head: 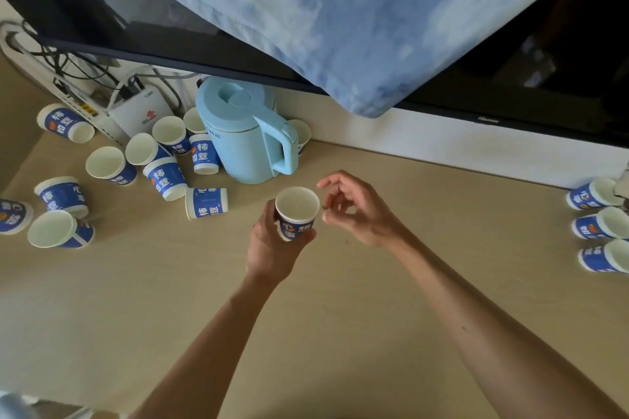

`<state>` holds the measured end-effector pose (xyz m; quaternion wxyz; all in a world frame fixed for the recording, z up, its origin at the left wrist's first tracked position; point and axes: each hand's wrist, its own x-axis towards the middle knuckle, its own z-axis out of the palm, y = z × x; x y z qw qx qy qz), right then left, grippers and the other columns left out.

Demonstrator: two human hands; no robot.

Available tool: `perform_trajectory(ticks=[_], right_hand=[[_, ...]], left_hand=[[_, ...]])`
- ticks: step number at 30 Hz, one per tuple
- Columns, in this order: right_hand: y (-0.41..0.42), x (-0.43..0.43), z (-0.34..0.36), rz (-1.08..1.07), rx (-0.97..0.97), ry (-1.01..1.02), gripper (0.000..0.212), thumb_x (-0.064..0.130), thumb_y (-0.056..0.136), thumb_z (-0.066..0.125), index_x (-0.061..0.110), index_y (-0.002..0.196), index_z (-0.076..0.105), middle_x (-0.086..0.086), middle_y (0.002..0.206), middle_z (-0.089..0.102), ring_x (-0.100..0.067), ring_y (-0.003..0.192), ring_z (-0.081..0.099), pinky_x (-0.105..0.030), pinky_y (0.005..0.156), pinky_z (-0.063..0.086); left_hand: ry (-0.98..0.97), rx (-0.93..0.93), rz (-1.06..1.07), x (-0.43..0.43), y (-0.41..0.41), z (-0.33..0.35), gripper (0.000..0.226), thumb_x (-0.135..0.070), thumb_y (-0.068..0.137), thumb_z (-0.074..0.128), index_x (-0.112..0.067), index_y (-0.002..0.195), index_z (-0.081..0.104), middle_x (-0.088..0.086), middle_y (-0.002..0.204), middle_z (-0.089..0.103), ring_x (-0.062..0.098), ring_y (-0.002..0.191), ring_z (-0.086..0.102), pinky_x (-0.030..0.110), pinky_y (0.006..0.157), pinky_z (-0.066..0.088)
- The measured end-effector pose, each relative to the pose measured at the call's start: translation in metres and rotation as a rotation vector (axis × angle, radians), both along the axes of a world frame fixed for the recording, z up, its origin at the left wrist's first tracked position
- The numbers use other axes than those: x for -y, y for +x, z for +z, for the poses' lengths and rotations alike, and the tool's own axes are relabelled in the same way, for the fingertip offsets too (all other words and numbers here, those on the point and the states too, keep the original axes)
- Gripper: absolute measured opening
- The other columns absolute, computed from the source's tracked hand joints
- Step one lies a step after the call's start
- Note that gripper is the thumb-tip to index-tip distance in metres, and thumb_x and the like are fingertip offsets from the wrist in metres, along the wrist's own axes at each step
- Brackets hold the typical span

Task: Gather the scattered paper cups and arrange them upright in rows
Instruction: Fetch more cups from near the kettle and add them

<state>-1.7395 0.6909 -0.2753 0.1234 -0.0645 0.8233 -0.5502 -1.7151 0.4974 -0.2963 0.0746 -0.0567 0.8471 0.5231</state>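
Left hand: the left hand is wrapped round the lower wall of the held cup, mouth up, lifted above the middle of the tabletop.
Right hand: the right hand is just beside the cup's rim, fingers loosely curled and holding nothing.
Handling: thin paper, so probably very light and easily crushed. A soft grip round the wall below the rolled rim should suit it, since the rim is the stiffest part.
Cup shape: tapered, white inside, with a blue printed band outside.
Scattered cups: the scattered cups lie towards the tabletop's left edge, some tipped over and some upright.
Row: three cups stand in a line at the right edge.
Kettle: a pale blue kettle in smooth plastic stands near the back edge.
Tabletop: matte beige, flat.
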Motion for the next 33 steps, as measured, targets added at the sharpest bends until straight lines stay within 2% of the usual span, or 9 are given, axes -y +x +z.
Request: perform_trajectory(ticks=[4, 8, 11, 14, 17, 22, 25, 28, 33], right_hand=[[-0.041, 0.008, -0.016, -0.209, -0.124, 0.186, 0.026, 0.012, 0.082, 0.068, 0.021, 0.105, 0.063, 0.009, 0.078, 0.065, -0.004, 0.066, 0.056, -0.025, 0.068, 0.049], [-0.097, 0.018, -0.042, -0.249, -0.126, 0.480, 0.035, 0.005, 0.084, 0.064, 0.013, 0.119, 0.061, -0.002, 0.094, 0.065, -0.021, 0.085, 0.063, -0.043, 0.081, 0.055], [-0.124, 0.023, -0.058, -0.186, -0.123, 0.676, 0.050, 0.003, 0.085, 0.060, 0.018, 0.133, 0.054, -0.006, 0.114, 0.061, -0.028, 0.101, 0.064, -0.045, 0.084, 0.055], [-0.141, 0.028, -0.071, -0.134, -0.145, 0.750, 0.060, 0.002, 0.087, 0.060, 0.023, 0.142, 0.050, -0.007, 0.120, 0.058, -0.031, 0.100, 0.065, -0.045, 0.083, 0.056], [-0.151, 0.033, -0.078, -0.148, -0.139, 0.773, 0.052, 0.004, 0.087, 0.056, 0.026, 0.134, 0.056, -0.003, 0.115, 0.058, -0.030, 0.093, 0.065, -0.042, 0.078, 0.056], [-0.153, 0.041, -0.086, -0.225, -0.182, 0.793, 0.012, 0.010, 0.086, 0.058, 0.014, 0.096, 0.064, 0.004, 0.092, 0.054, -0.029, 0.081, 0.063, -0.034, 0.061, 0.043], [-0.135, 0.034, -0.088, -0.268, -0.222, 0.754, 0.009, 0.012, 0.086, 0.068, 0.013, 0.095, 0.067, -0.004, 0.102, 0.062, -0.029, 0.086, 0.065, -0.038, 0.069, 0.054], [-0.099, 0.018, -0.089, -0.372, -0.254, 0.617, 0.011, 0.009, 0.084, 0.071, 0.009, 0.094, 0.068, -0.009, 0.104, 0.062, -0.029, 0.091, 0.064, -0.040, 0.075, 0.054], [-0.015, -0.013, -0.079, -0.517, -0.119, 0.338, 0.009, 0.000, 0.085, 0.070, 0.006, 0.090, 0.066, -0.001, 0.098, 0.061, -0.030, 0.098, 0.062, -0.040, 0.088, 0.050]], left_hand=[[0.014, 0.026, 0.076, 0.015, 0.006, -0.001, 0.062, -0.015, 0.068, 0.091, -0.014, 0.122, 0.060, -0.004, 0.105, 0.069, 0.020, 0.095, 0.067, 0.035, 0.081, 0.056], [0.027, 0.030, 0.118, 0.030, 0.015, -0.001, 0.059, -0.018, 0.067, 0.091, -0.020, 0.117, 0.060, -0.013, 0.102, 0.070, 0.008, 0.093, 0.067, 0.030, 0.077, 0.057], [0.038, 0.027, 0.143, 0.041, 0.020, -0.002, 0.059, -0.019, 0.068, 0.091, -0.027, 0.117, 0.059, -0.017, 0.102, 0.069, 0.006, 0.094, 0.067, 0.023, 0.074, 0.054], [0.046, 0.022, 0.152, 0.054, 0.022, -0.004, 0.059, -0.018, 0.068, 0.090, -0.028, 0.117, 0.059, -0.024, 0.100, 0.068, 0.001, 0.094, 0.066, 0.015, 0.075, 0.051], [0.046, 0.022, 0.152, 0.065, 0.022, -0.006, 0.059, -0.018, 0.068, 0.090, -0.030, 0.117, 0.059, -0.030, 0.099, 0.066, -0.003, 0.094, 0.065, 0.008, 0.071, 0.048], [0.046, 0.012, 0.157, 0.084, 0.023, -0.008, 0.060, -0.017, 0.067, 0.090, -0.028, 0.118, 0.060, -0.024, 0.101, 0.068, 0.002, 0.095, 0.067, 0.024, 0.077, 0.053], [0.053, 0.016, 0.146, 0.091, 0.026, -0.008, 0.060, -0.016, 0.068, 0.090, -0.029, 0.118, 0.059, -0.027, 0.100, 0.067, 0.001, 0.094, 0.066, 0.025, 0.077, 0.054], [0.074, 0.024, 0.118, 0.093, 0.028, -0.007, 0.060, -0.016, 0.068, 0.090, -0.029, 0.118, 0.060, -0.026, 0.101, 0.068, 0.004, 0.095, 0.067, 0.028, 0.079, 0.055], [0.102, 0.045, 0.019, 0.086, 0.032, -0.004, 0.057, -0.019, 0.067, 0.091, -0.030, 0.114, 0.061, -0.017, 0.104, 0.070, 0.010, 0.096, 0.069, 0.031, 0.080, 0.057]])
